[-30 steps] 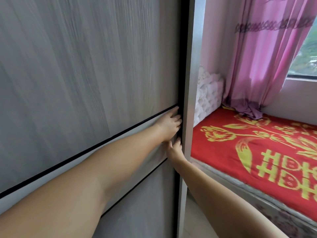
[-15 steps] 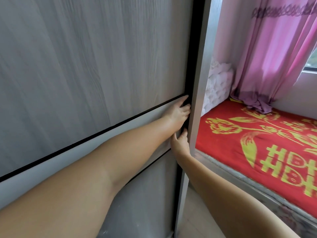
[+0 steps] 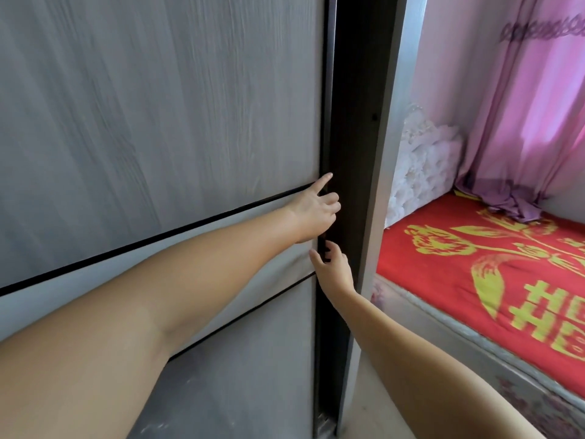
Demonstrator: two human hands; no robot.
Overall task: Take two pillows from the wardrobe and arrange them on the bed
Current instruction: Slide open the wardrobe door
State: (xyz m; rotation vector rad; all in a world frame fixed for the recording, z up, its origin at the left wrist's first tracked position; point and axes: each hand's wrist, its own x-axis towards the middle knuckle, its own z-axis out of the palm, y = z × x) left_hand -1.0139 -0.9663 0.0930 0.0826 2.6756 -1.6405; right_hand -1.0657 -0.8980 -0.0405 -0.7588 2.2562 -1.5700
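The grey wood-grain sliding wardrobe door [image 3: 177,115] fills the left of the view. A narrow dark gap [image 3: 354,128] shows between its right edge and the silver side frame [image 3: 392,147]. My left hand [image 3: 316,213] has its fingers hooked round the door's right edge, index finger stretched up along it. My right hand [image 3: 332,267] grips the same edge just below. No pillow is visible; the inside of the wardrobe is dark. The bed [image 3: 493,280], with a red and yellow patterned cover, lies to the right.
A white ruffled cushion or headboard piece [image 3: 421,160] stands at the bed's far end. Pink curtains [image 3: 522,115] hang down onto the bed. The mattress edge [image 3: 474,350] runs close to the wardrobe frame, with a strip of pale floor [image 3: 376,403] between.
The door has slid left, and a dark gap has opened beside the frame. Both hands have moved left with the door's edge.
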